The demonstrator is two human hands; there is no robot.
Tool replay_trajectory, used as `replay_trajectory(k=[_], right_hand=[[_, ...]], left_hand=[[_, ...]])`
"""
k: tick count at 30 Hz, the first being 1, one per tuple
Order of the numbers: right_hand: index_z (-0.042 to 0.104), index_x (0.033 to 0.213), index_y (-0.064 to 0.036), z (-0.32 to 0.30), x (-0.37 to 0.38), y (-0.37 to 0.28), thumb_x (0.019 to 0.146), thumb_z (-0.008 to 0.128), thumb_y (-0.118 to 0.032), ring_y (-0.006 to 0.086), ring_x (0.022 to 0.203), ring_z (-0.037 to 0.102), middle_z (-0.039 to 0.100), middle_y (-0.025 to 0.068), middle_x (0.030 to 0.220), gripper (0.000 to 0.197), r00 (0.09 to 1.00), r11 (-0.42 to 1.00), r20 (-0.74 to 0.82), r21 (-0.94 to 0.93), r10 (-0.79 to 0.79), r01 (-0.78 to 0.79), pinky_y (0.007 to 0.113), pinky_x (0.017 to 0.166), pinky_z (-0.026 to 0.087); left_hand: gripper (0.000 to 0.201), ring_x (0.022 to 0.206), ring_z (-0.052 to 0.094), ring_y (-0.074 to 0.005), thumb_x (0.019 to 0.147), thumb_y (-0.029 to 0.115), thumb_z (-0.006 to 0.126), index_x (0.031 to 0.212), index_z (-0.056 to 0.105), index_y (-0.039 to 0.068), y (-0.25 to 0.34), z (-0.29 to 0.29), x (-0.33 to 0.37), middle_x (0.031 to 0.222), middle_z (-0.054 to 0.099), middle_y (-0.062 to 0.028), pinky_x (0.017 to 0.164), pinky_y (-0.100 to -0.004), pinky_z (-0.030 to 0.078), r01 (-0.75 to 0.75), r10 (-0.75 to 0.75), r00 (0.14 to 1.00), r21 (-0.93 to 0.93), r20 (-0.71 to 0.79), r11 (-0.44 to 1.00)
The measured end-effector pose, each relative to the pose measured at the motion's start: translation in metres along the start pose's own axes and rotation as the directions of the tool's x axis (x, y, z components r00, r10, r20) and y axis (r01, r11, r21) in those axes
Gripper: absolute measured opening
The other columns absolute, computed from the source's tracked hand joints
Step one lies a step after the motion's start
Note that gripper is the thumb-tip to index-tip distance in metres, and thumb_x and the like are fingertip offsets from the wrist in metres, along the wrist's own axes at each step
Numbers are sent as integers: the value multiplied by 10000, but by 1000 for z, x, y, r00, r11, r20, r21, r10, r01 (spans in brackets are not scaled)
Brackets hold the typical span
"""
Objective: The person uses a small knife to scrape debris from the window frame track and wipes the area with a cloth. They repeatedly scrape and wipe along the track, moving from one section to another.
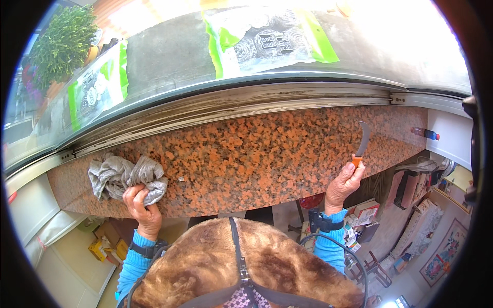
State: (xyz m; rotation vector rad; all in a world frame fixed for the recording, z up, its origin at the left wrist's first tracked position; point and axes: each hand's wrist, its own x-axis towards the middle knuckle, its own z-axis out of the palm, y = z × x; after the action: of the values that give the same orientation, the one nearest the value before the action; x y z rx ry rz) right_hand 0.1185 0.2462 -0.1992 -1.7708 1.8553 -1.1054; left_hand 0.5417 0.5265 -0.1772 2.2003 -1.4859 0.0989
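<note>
A crumpled grey cloth [120,174] lies at the left end of a speckled red granite windowsill [246,159]. My left hand [141,208] grips the cloth's near edge, fingers closed on it. On the right, my right hand [341,187] pinches the orange handle of a small curved knife [364,138] between thumb and fingers. The blade points up and away from me, with its tip bent toward the left. Whether the blade touches the stone I cannot tell.
A dirty metal window track [236,105] runs along the sill's far side. Beyond it lie two green-and-clear plastic bags [267,43] and a green plant [61,41]. A small dark bottle with a red cap [425,134] lies at the right end. Boxes [364,213] stand below right.
</note>
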Motion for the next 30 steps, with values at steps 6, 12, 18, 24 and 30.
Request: replay_trajectory(k=[6,12,18,24,30], right_hand=[[603,1274,-10,-1,0,2,1150,506,-272,80,744,424,454,-27,853,306,1000,1000,7,-23,-10,10,257,657,370],[603,1269,1,-2,1,4,1136,517,-217,109,729,491,523,16,849,269,1000,1000,5,-22,0,0,279,651,419],[593,1282,-1,-2,0,8,1139,515,-204,105,736,491,525,10,849,260,999,999,16,-40,-29,30,266,659,428],[618,1294,-17,-9,18,-27,1123,588,-229,94,757,574,626,17,890,274,975,983,174,147,-136,111,255,686,475],[708,1322,-31,-22,103,-106,1046,628,-86,223,920,705,735,114,1062,293,708,930,622,95,-334,355,333,829,555]], left_hand=[[335,1103,590,-396,839,-82,619,1137,598,69,-3,0,-3,1177,641,-160,1007,-521,470,4,-3,1000,-11,22,1000],[319,1116,583,-391,851,-82,608,1131,604,70,-2,1,-3,1188,636,-157,1008,-522,470,5,-5,1000,-13,12,1000],[305,1101,599,-397,847,-78,613,1116,609,66,-1,1,0,1175,651,-163,1002,-517,477,-2,2,1000,-12,-3,1000],[358,1103,613,-393,795,-86,623,1115,627,74,-1,2,2,1173,662,-155,997,-516,494,-10,9,1000,-23,-30,1000],[344,1108,610,-410,806,-82,620,1116,626,66,4,0,4,1168,657,-163,1003,-532,498,7,-8,1000,-10,-30,1000]])
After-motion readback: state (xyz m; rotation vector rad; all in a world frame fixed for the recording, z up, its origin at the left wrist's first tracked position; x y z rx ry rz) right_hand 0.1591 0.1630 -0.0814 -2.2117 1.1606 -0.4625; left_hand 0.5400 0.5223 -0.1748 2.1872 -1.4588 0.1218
